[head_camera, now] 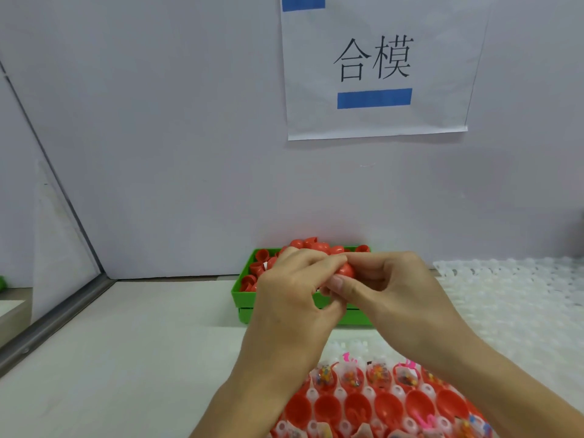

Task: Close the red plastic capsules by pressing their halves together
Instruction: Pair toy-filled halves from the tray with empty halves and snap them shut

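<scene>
A: Down at the bottom edge of the frame sat the white holding tray [339, 393], its cups filled with open red capsule halves [358, 407], some of them carrying small bagged trinkets [350, 374].

B: And just above that, mid-frame, both hands met. The left hand [294, 298] came up from the lower centre, the right hand [398, 295] from the lower right.

A: Between them was a red capsule [346, 269], only a sliver of it showing. The left fingers curled over its top, and the right thumb and fingers pinched it from the other side.

B: Tight grip, both hands closed round it. Whether the two halves had seated, I could not tell; the fingers hid the seam.

A: Directly behind the hands stood the green bin [245, 298], heaped with loose red capsule pieces [311, 245].

B: To the right of the frame lay a stack of empty white trays [512, 295] on the pale table [126, 343].

A: And farthest back, upper right, a paper sign [374, 67] hung on the wall [158, 121], with black characters and a blue bar.
</scene>
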Available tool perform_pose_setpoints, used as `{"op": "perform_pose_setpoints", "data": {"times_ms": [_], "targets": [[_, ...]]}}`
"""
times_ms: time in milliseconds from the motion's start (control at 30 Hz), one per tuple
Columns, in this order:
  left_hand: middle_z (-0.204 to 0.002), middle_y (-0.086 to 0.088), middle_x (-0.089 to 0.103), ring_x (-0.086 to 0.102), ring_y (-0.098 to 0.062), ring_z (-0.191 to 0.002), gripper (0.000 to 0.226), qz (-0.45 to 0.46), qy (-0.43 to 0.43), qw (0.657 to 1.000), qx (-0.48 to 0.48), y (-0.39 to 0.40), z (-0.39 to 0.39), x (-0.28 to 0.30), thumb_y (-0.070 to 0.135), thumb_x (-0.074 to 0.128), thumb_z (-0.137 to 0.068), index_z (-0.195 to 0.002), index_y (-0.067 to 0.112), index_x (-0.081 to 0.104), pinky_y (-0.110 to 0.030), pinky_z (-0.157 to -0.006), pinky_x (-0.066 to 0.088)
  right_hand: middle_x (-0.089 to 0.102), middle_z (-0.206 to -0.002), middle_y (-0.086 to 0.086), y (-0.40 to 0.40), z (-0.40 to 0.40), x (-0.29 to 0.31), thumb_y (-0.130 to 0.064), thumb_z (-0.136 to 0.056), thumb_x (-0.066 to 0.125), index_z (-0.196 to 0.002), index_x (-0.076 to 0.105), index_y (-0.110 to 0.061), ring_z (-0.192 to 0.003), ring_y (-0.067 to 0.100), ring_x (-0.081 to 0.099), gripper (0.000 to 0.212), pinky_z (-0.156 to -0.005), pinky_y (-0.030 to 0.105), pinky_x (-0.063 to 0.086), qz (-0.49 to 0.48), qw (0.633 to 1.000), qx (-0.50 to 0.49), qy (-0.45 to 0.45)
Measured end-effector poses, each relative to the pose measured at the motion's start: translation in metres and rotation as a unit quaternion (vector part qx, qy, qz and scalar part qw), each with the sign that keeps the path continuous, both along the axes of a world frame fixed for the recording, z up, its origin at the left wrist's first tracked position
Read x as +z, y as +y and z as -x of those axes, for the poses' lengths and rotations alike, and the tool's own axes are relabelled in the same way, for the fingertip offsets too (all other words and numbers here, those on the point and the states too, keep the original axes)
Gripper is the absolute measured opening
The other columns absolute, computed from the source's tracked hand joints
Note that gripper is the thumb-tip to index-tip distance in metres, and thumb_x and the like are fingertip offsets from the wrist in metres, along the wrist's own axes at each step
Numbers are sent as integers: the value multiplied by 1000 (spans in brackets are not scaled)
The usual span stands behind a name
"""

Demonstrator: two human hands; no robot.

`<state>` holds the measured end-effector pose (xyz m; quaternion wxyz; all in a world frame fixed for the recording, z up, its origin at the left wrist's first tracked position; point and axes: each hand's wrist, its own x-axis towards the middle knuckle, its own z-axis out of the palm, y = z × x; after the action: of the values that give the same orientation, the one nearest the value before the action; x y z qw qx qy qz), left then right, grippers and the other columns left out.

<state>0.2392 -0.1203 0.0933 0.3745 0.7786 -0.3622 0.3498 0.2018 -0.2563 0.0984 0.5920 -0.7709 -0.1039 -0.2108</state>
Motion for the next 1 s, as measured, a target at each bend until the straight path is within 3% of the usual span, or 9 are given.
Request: {"op": "perform_pose_setpoints", "data": {"times_ms": [133, 300, 400, 567, 700, 1000], "targets": [[-93, 7, 70, 60, -7, -82, 31, 1, 13, 1000, -20, 2, -3, -2, 15, 74, -74, -105, 14, 77, -16, -77, 47, 78, -87, -6, -5, 0, 1, -6, -87, 70, -92, 78, -22, -88, 7, 74, 19, -82, 18, 56, -21, 999, 21, 20], [-91, 7, 70, 63, -2, -83, 32, 30, 32, 998, -48, 5, -7, 1, 13, 79, -73, -106, 14, 78, -6, -76, 46, 78, -94, 4, -12, -2, 2, 3, -91, 60, -101, 75, -8, -92, 16, 75, 21, -74, 17, 57, -146, 986, 60, 52], [-95, 10, 72, 67, -2, -90, 36, 42, 69, 993, -84, 6, -9, 1, 10, 86, -71, -106, 15, 78, -15, -83, 52, 78, -91, 10, -15, -4, 0, 10, -86, 60, -96, 76, -2, -87, 22, 75, 22, -71, 20, 58, -187, 980, 40, 60], [-95, 13, 74, 70, -3, -92, 38, 74, 114, 985, -109, 6, -10, 0, 3, 86, -69, -104, 15, 78, -20, -85, 56, 77, -90, 13, -14, -5, 1, 9, -79, 66, -86, 79, -8, -84, 25, 76, 24, -69, 21, 59, -206, 976, 44, 63], [-92, 11, 74, 72, -6, -89, 39, 118, 148, 973, -135, 5, -11, -2, 1, 85, -68, -104, 14, 78, -19, -80, 58, 77, -89, 13, -14, -5, 1, -5, -64, 68, -84, 78, -5, -82, 23, 76, 22, -67, 21, 59, -248, 965, 69, 54], [-91, 10, 73, 72, -9, -91, 40, 152, 203, 953, -164, 6, -11, 0, -2, 85, -67, -98, 23, 78, -17, -78, 58, 76, -94, 19, -16, -5, 2, -5, -63, 70, -87, 77, 0, -88, 30, 75, 26, -69, 26, 60, -254, 963, 76, 58]]}}
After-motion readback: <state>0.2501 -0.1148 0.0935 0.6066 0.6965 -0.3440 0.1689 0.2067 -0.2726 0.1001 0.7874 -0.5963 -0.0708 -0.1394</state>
